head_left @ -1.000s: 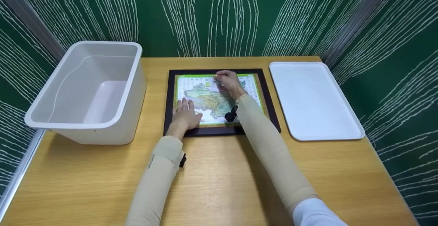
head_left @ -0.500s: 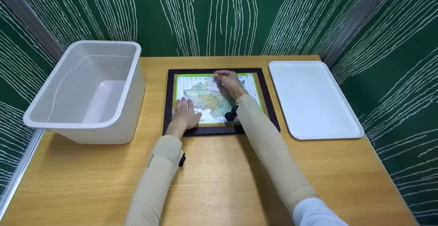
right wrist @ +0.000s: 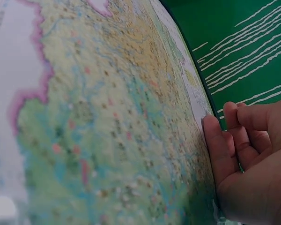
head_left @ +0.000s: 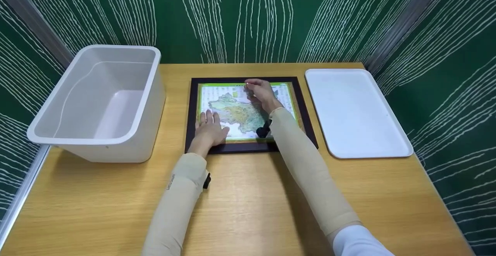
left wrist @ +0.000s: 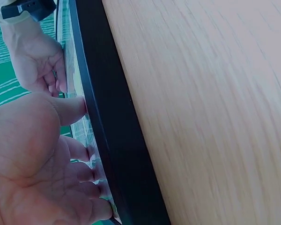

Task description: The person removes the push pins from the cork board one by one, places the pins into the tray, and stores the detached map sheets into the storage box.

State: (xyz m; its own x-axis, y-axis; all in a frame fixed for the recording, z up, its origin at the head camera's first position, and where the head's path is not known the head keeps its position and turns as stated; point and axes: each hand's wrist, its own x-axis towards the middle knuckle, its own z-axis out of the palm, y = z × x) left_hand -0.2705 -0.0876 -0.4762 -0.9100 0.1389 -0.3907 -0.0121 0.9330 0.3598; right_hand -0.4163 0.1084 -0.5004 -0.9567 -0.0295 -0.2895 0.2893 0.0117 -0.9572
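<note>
A printed map (head_left: 236,116) in a dark-framed board (head_left: 244,148) lies on the table, with a brown strip between map and frame. My left hand (head_left: 209,132) rests with straight, spread fingers on the map's lower left; in the left wrist view those fingertips (left wrist: 84,173) touch its surface beside the black frame edge. My right hand (head_left: 262,92) is at the map's upper edge, its fingers bent and a small bright spot at the fingertips. In the right wrist view one digit (right wrist: 218,145) lies against the map, the others curl beside it; I cannot tell whether it pinches anything.
A deep white plastic bin (head_left: 93,143) stands on the left of the wooden table (head_left: 240,201). On the right lies a shallow white tray (head_left: 356,112). Green walls (head_left: 267,23) with white wavy lines rise behind the table and at both sides.
The right hand's fingertips have shifted slightly right and toward the map's top edge. My left hand stays in place on the map.
</note>
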